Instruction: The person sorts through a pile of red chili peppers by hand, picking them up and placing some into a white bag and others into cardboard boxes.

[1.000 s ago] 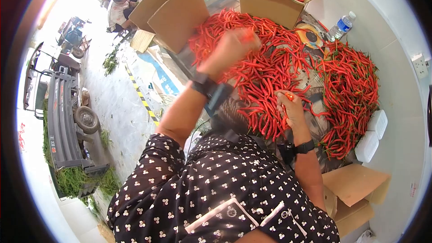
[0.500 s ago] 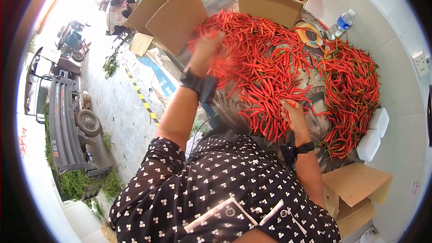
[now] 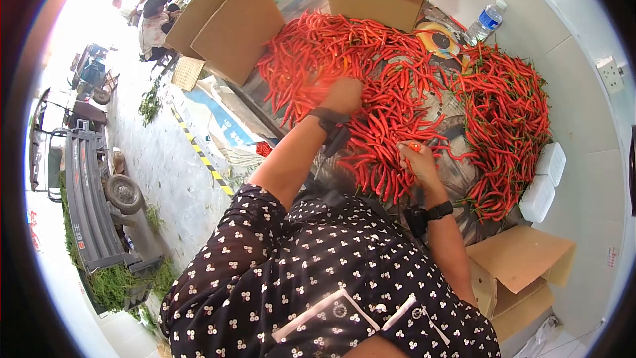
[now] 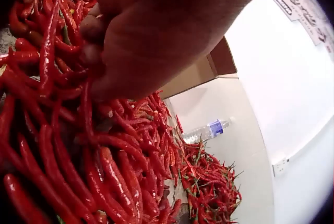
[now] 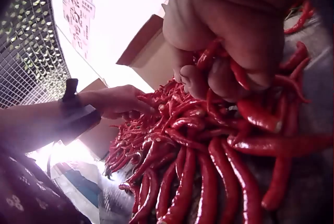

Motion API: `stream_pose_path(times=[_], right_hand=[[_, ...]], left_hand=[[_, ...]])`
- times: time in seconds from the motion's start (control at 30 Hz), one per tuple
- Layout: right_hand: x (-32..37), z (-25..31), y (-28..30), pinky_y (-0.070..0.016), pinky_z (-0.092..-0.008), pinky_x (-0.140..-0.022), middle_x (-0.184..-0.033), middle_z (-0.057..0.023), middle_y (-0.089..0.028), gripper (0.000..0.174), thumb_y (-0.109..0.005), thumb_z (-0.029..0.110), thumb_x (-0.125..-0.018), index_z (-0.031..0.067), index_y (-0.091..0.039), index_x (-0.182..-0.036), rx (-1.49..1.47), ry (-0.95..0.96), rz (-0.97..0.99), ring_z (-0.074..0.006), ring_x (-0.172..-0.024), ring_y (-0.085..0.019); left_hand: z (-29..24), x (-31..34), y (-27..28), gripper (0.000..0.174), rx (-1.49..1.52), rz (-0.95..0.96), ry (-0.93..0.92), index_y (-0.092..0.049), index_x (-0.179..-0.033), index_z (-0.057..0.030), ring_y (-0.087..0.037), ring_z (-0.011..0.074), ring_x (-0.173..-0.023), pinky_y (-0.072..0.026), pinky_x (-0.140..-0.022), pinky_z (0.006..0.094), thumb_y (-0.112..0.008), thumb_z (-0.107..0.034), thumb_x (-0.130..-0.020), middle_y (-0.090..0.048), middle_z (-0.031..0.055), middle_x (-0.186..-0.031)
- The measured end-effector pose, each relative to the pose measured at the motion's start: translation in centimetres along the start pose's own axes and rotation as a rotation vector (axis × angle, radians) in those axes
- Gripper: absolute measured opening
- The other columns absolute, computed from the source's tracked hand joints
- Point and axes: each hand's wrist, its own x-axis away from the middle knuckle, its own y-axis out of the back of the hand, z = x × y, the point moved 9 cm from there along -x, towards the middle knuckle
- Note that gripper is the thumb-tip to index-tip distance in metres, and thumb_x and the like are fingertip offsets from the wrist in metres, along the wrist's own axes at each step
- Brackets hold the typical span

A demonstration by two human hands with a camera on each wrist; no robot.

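A wide pile of red chili peppers (image 3: pixel 381 122) spreads over a patterned sheet (image 3: pixel 457 172). My left hand (image 3: pixel 343 96) is down at the pile's left part, where peppers beside it are blurred by motion. In the left wrist view its fingers (image 4: pixel 93 28) are curled against the peppers; I cannot tell whether they grip any. Nearer my body, my right hand (image 3: pixel 421 164) holds a few chili peppers (image 5: pixel 209 54), which show between the curled fingers in the right wrist view. Loose peppers lie right beneath that hand.
A second heap of stemmed peppers (image 3: pixel 507 129) lies at the right, by white plastic containers (image 3: pixel 538 195). Cardboard boxes stand at the back left (image 3: pixel 238 33), back (image 3: pixel 374 3) and front right (image 3: pixel 517 262). A water bottle (image 3: pixel 487 21) stands near the wall.
My left hand swung left over the pile, then came back right and lower, stirring peppers. My right hand stays almost in place, still holding its peppers. The head view has shifted slightly.
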Motion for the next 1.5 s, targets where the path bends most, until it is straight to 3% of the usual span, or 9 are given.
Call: stream_pose_path(times=[0.07, 0.17, 0.5, 0.7, 0.8, 0.97, 1.27, 1.4, 1.5], right_hand=[[0.1, 0.0, 0.0, -0.0309, -0.0181, -0.039, -0.06, 0.0022, -0.051, 0.013, -0.06, 0.014, -0.081, 0.003, -0.059, -0.088, -0.001, -0.023, -0.015, -0.0053, -0.046, -0.045], [0.0, -0.2, 0.1, -0.031, -0.0182, -0.039, -0.059, 0.002, -0.051, 0.013, -0.06, 0.013, -0.081, 0.0026, -0.059, -0.088, -0.004, -0.033, -0.023, -0.0056, -0.046, -0.045], [-0.4, -0.7, 0.0, -0.0302, -0.0191, -0.038, -0.06, -0.0001, -0.051, 0.015, -0.059, 0.012, -0.082, 0.0012, -0.058, -0.093, -0.032, -0.057, 0.0, -0.0069, -0.044, -0.045], [-0.5, 1.8, -0.2, -0.0326, -0.0205, -0.04, -0.059, -0.0006, -0.052, 0.013, -0.06, 0.01, -0.081, -0.0006, -0.059, -0.089, 0.207, 0.037, -0.028, -0.0077, -0.045, -0.046], [-2.2, 3.4, -0.3, -0.0408, -0.0264, -0.047, -0.059, -0.0017, -0.056, 0.015, -0.063, 0.015, -0.076, 0.0012, -0.062, -0.08, 0.388, 0.174, -0.088, -0.0114, -0.05, -0.052], [-4.5, 5.9, -3.2, -0.0459, -0.0386, -0.062, -0.072, -0.0145, -0.061, 0.02, -0.062, 0.021, -0.072, 0.0024, -0.062, -0.08, 0.873, 0.379, -0.124, -0.0293, -0.068, -0.06], [-4.9, 7.2, -5.4, -0.045, -0.0421, -0.062, -0.07, -0.0189, -0.058, 0.025, -0.066, 0.022, -0.072, -0.0002, -0.06, -0.08, 1.29, 0.478, -0.185, -0.0342, -0.067, -0.058], [-3.9, 6.1, -2.0, -0.0419, -0.0391, -0.053, -0.061, -0.012, -0.054, 0.02, -0.065, 0.019, -0.074, 0.0004, -0.058, -0.075, 0.992, 0.2, -0.133, -0.0238, -0.055, -0.053], [-3.3, 5.2, 0.3, -0.0417, -0.038, -0.052, -0.057, -0.0124, -0.055, 0.02, -0.063, 0.021, -0.07, 0.0014, -0.058, -0.069, 0.877, 0.186, -0.165, -0.0246, -0.054, -0.054]], left_hand=[[1.7, 0.0, -1.8, 0.024, 0.164, -0.117, -0.24, -0.059, -0.081, 0.0024, -0.056, 0.0367, -0.084, -0.0445, -0.073, 0.0441, -0.058, -0.017, -0.067, -0.059, 0.0228, -0.087], [2.7, 2.5, 1.3, 0.031, 0.554, -0.025, -0.039, -0.059, -0.086, 0.0023, -0.055, 0.0367, -0.087, -0.0443, -0.073, 0.0424, -0.06, -0.024, -0.069, -0.058, 0.0234, -0.092], [-0.2, 0.5, 1.5, 0.026, 0.291, -0.224, -0.267, -0.06, -0.077, 0.0017, -0.058, 0.0372, -0.074, -0.0456, -0.068, 0.044, -0.063, -0.023, -0.068, -0.06, 0.0191, -0.075], [-1.4, 0.0, -0.2, 0.023, -0.024, -0.012, -0.156, -0.06, -0.08, 0.0024, -0.059, 0.0362, -0.075, -0.0465, -0.068, 0.0419, -0.062, -0.015, -0.064, -0.06, 0.0212, -0.079], [-0.7, 0.8, 1.0, 0.023, 0.308, -0.177, -0.259, -0.06, -0.084, 0.0017, -0.061, 0.0297, -0.072, -0.0471, -0.066, 0.0378, -0.062, -0.014, -0.068, -0.062, 0.0169, -0.078], [1.9, 4.1, 2.7, 0.016, 1.324, 0.042, 0.298, -0.06, -0.086, -0.0073, -0.047, 0.0066, -0.058, -0.0379, -0.052, 0.0234, -0.065, -0.02, -0.077, -0.054, -0.0027, -0.067], [1.7, 6.0, 0.8, 0.011, 1.937, 0.084, 0.44, -0.058, -0.084, -0.0057, -0.049, 0.009, -0.058, -0.0396, -0.051, 0.0243, -0.062, -0.015, -0.08, -0.055, -0.0018, -0.07], [1.0, 6.3, 1.0, 0.01, 2.009, 0.099, 0.444, -0.057, -0.087, -0.0022, -0.053, 0.012, -0.062, -0.0426, -0.052, 0.0268, -0.058, -0.009, -0.08, -0.058, 0.0018, -0.071], [1.1, 4.2, -0.6, 0.013, 1.54, 0.092, 0.089, -0.059, -0.088, 0.0005, -0.057, 0.0141, -0.066, -0.0448, -0.054, 0.03, -0.058, -0.009, -0.078, -0.061, 0.0055, -0.072]])
